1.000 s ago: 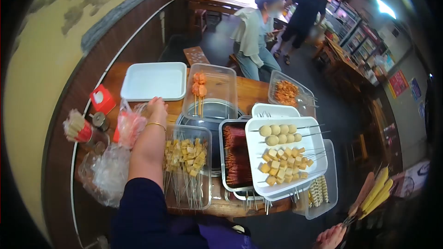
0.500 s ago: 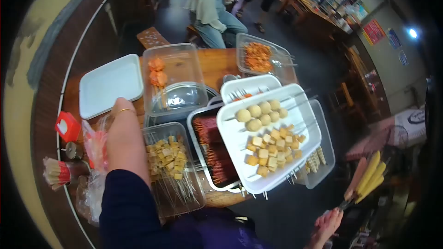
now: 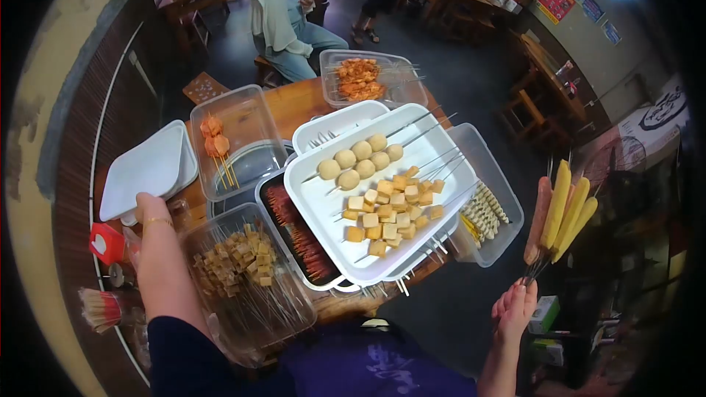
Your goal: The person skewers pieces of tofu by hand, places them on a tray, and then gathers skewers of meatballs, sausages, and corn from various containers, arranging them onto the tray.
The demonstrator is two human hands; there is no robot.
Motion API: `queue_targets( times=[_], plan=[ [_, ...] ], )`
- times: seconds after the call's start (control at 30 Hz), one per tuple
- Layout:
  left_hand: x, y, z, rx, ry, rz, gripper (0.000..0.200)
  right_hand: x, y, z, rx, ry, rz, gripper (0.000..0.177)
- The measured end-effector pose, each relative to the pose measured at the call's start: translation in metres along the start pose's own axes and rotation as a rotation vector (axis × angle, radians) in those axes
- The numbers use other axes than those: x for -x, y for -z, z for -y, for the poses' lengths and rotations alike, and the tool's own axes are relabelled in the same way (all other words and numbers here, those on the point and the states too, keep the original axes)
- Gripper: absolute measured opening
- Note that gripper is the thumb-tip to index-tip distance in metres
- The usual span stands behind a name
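Note:
My left hand (image 3: 151, 207) is closed on the near edge of a white tray (image 3: 143, 176), which lies tilted over another white tray (image 3: 190, 165) at the left. In my right hand (image 3: 515, 305), closed at the lower right, are the skewers (image 3: 562, 209) of several yellow pieces and a reddish sausage, pointing up. Between my hands, a large white tray (image 3: 312, 241) holds skewers of pale balls (image 3: 346, 159) and tofu-like cubes (image 3: 382, 220). A clear bin of cube skewers (image 3: 243, 261) stands beside my left forearm.
Clear bins with orange skewers (image 3: 213, 140), reddish meat (image 3: 359, 79) and white spirals (image 3: 485, 209) surround the large tray. Dark red skewers (image 3: 298, 231) lie beneath its left side. A red box (image 3: 107, 242) and stick holder (image 3: 103, 309) stand left. A seated person (image 3: 283, 22) and a standing person are beyond.
My left hand has taken hold of the white tray and lifted it partly off the one beneath. My right hand has risen with its skewers, now more upright. The view has shifted.

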State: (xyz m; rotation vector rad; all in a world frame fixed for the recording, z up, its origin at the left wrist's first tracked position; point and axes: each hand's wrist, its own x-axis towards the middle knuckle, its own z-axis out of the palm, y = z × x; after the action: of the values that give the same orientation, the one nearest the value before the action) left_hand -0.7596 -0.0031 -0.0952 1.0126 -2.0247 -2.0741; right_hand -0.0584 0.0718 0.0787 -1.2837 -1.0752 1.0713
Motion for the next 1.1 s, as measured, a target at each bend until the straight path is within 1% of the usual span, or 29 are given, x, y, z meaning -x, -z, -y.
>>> queue_targets(
  times=[0.03, 0.13, 0.2, 0.27, 0.3, 0.33, 0.37, 0.4, 0.47, 0.5, 0.53, 0.57, 0.6, 0.67, 0.73, 0.77, 0.87, 0.97, 1.07, 1.1],
  plan=[
    [-0.037, -0.005, 0.013, 0.136, -0.019, -0.004, 0.040, -0.006, 0.005, -0.001, 0.000, 0.004, 0.018, 0.011],
    [-0.015, 0.019, -0.017, 0.265, -0.059, 0.185, 0.047, -0.024, 0.020, -0.007, -0.005, 0.004, 0.074, 0.011],
    [0.004, 0.041, -0.040, 0.337, -0.076, 0.395, 0.053, -0.038, 0.031, -0.009, 0.004, -0.007, 0.115, 0.011],
    [0.030, 0.062, -0.063, 0.354, 0.007, 0.726, 0.058, -0.054, 0.039, -0.014, 0.008, -0.013, 0.152, 0.011],
    [0.045, 0.071, -0.073, 0.351, 0.048, 0.896, 0.060, -0.061, 0.042, -0.017, 0.002, -0.014, 0.192, 0.011],
    [0.080, 0.083, -0.087, 0.319, 0.081, 0.965, 0.061, -0.070, 0.044, -0.019, -0.002, -0.013, 0.230, 0.011],
    [0.131, 0.097, -0.101, 0.285, 0.119, 1.034, 0.062, -0.078, 0.046, -0.020, -0.004, -0.010, 0.265, 0.011],
    [0.169, 0.105, -0.105, 0.249, 0.160, 1.105, 0.063, -0.083, 0.044, -0.017, -0.012, -0.027, 0.285, 0.011],
    [0.201, 0.109, -0.096, 0.177, 0.175, 1.280, 0.063, -0.091, 0.038, -0.009, -0.024, -0.056, 0.324, 0.012],
    [0.244, 0.118, -0.094, 0.129, 0.185, 1.283, 0.061, -0.097, 0.038, -0.009, -0.050, -0.060, 0.367, 0.012],
    [0.258, 0.117, -0.079, 0.140, 0.234, 1.353, 0.056, -0.102, 0.038, -0.006, -0.055, -0.053, 0.405, 0.012],
    [0.295, 0.123, -0.068, 0.121, 0.072, 1.353, 0.054, -0.107, 0.037, -0.002, -0.057, -0.046, 0.445, 0.012],
    [0.333, 0.130, -0.060, 0.108, 0.017, 1.334, 0.059, -0.111, 0.035, 0.003, -0.058, -0.040, 0.486, 0.012],
    [0.391, 0.142, -0.037, 0.011, 0.006, 1.243, 0.065, -0.117, 0.029, 0.015, -0.064, -0.042, 0.567, 0.010],
    [0.419, 0.143, -0.010, 0.030, 0.052, 1.286, 0.068, -0.120, 0.022, 0.029, -0.014, -0.034, 0.665, 0.010],
    [0.427, 0.140, 0.004, 0.046, 0.089, 1.290, 0.070, -0.121, 0.019, 0.032, -0.010, -0.081, 0.711, 0.012],
    [0.444, 0.139, 0.028, 0.072, 0.161, 1.332, 0.070, -0.114, -0.017, 0.062, -0.030, -0.103, 0.877, 0.015],
    [0.450, 0.141, 0.037, 0.066, 0.184, 1.332, 0.071, -0.126, -0.053, 0.052, 0.183, -0.082, 0.990, 0.017],
    [0.447, 0.143, 0.043, 0.056, 0.184, 1.339, 0.073, -0.129, -0.095, 0.037, 0.314, -0.057, 1.008, 0.017],
    [0.444, 0.143, 0.049, 0.060, 0.180, 1.346, 0.073, -0.130, -0.106, 0.035, 0.368, -0.072, 1.018, 0.021]
  ],
)
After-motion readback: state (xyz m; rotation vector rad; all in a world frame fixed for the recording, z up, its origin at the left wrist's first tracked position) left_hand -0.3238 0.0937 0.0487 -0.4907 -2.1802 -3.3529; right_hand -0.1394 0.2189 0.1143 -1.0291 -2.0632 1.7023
